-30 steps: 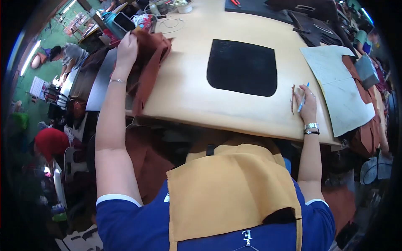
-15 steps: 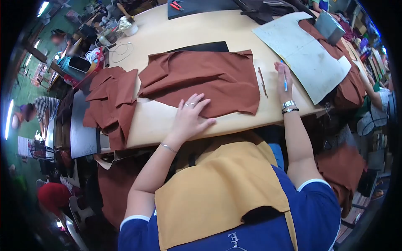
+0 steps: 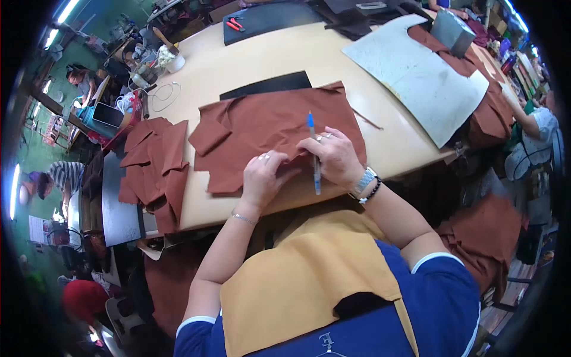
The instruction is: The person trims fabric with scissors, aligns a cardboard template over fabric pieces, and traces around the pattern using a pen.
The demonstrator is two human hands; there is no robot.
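A reddish-brown leather piece lies wrinkled on the table in front of me, with a fold at its left side. My left hand is at its near edge, fingers curled and closed on the leather. Close by on the right, my right hand holds a pen with a blue cap, cap end pointing away from me. Its thumb and forefinger also meet the leather's near edge, which is bunched up between both hands. Partly under the far edge sits a black flat sheet.
A thin brown strip lies right of the leather. Farther right is a large pale pattern sheet with a metal block beyond it. More brown leather is at left. Red-handled pliers rest on a dark board.
My right hand has come left with the pen, from the bare tabletop to the leather's near edge. My left hand has gone from lying flat to closed, and the leather's near edge has shifted.
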